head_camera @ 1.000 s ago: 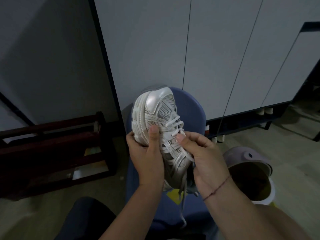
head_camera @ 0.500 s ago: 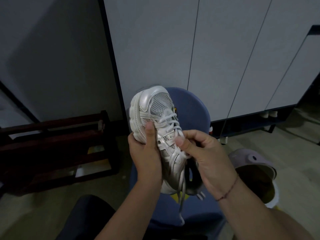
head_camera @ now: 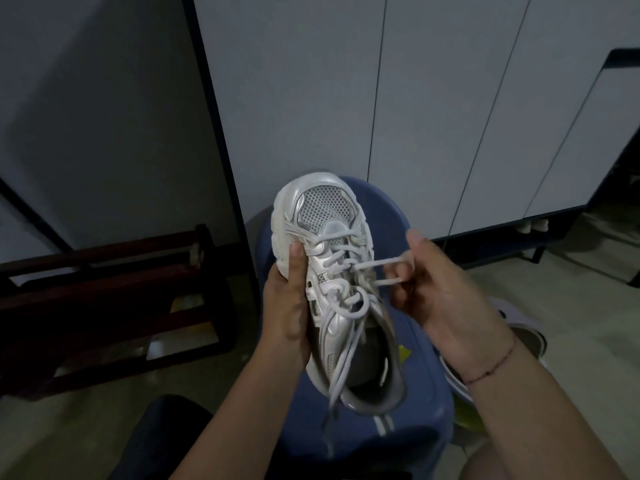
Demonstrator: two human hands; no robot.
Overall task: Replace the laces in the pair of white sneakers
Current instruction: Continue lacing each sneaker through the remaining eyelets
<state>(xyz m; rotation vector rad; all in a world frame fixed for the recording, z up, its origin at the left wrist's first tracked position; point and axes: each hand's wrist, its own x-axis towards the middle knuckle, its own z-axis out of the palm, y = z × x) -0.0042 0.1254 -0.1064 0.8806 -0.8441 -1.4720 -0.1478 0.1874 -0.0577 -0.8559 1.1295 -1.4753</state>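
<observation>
A white sneaker (head_camera: 322, 216) is held up in front of me, toe pointing away, its opening toward me. My left hand (head_camera: 287, 303) grips its left side, thumb lying along the upper near the eyelets. My right hand (head_camera: 433, 285) sits to the right of the shoe and pinches a loop of the white lace (head_camera: 381, 268), drawn sideways out of the eyelets. The remaining lace lies loose over the tongue, and its ends hang down past the heel.
A blue plastic stool (head_camera: 415, 420) stands under the shoe. A dark wooden rack (head_camera: 104, 299) is on the floor at the left. A round bin with a pale lid (head_camera: 526, 334) is partly hidden behind my right forearm. White cabinet doors (head_camera: 450, 116) rise behind.
My right hand has moved right, away from the shoe, pulling a loop of lace out sideways. The sneaker now faces the camera more squarely, with its opening visible.
</observation>
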